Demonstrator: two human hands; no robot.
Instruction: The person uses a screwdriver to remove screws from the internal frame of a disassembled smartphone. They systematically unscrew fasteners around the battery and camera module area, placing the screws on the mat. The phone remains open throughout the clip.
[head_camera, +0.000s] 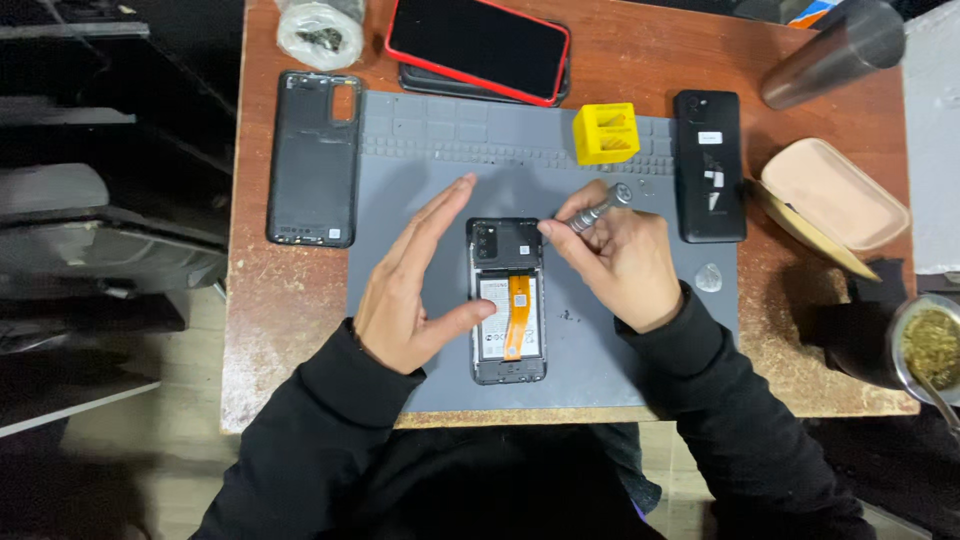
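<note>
A person in black sleeves is working over a worn wooden table (280, 300) on which a grey repair mat (420, 180) is lying, and at the mat's centre an opened phone (507, 300) is resting face down, its battery and an orange flex cable (517, 315) exposed. At nine o'clock from it, half off the mat, a removed black back cover (313, 160) is lying; at twelve o'clock a red-edged phone (478, 45) is sitting screen up on a darker device; at two o'clock a second black handset (709, 165) is waiting, with a beige case (835, 195) beyond it. A yellow bit holder (605, 133) is standing at one o'clock. The left hand (410, 290) is lying open, fingers straight and pointing toward twelve, its thumb pressing the phone's left edge to steady it. The right hand (625, 255) is closing around a metal screwdriver (598, 212), pinching the shaft between thumb and forefinger, wrist angled in from four o'clock, the tip appearing to meet the phone's upper right corner beside the camera housing. By the look of it, the screw-driving stage at the top plate is under way; the next move would call for keeping the bit upright and seated while turning, and for holding the phone from sliding. A few tiny specks, possibly screws, are lying on the mat at four o'clock.
</note>
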